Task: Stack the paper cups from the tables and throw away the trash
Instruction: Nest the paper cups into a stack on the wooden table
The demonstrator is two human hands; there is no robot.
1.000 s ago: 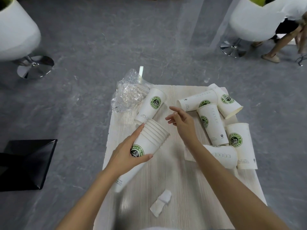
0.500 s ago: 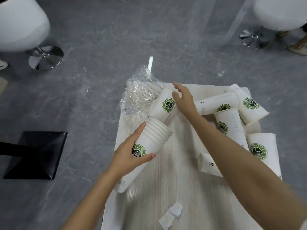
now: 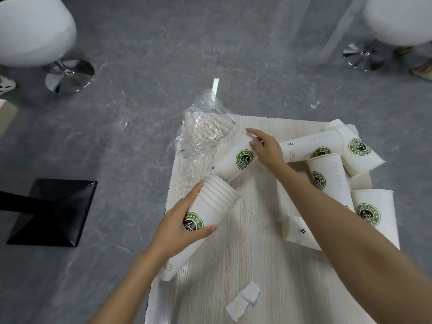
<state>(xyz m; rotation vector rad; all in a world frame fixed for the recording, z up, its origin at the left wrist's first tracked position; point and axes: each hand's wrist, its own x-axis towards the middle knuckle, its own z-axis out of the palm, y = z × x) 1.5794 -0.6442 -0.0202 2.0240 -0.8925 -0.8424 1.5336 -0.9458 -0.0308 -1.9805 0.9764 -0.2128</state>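
A pale wood-grain table (image 3: 233, 265) stands over a grey marbled floor (image 3: 131, 73), with 2 white stools on chrome feet at the far corners.

The left hand (image 3: 177, 228) has its fingers and thumb curled round the stack of cups (image 3: 210, 206), thumb across the green logo. The stack is tilted, its base end at the table's left edge and its nested rims open up and to the right.

The right hand (image 3: 266, 148) lies on 1 lying cup (image 3: 236, 160). Its index finger is stretched straight past the wide end and its thumb rests on the wall. The other fingers are hidden, so I cannot tell whether the cup is actually pinched. That cup's narrow base points at the stack's mouth and sits just beside it.

Risks, as I judge them:
- A loose hold could let the cup roll left into the plastic wrap (image 3: 201, 132) or off the edge.
- Squeezing the thin rim could oval it, so it jams against the top rim.
- Feeding it in crooked could push the stack back through the left palm, and its base already hangs near the edge.
- The right forearm crosses above the loose cups (image 3: 327, 176), at least 5 crowded at the right side, so pulling back low could sweep 1 onto the floor.
- The paper scrap (image 3: 243, 300) near the front is light and easily brushed off.
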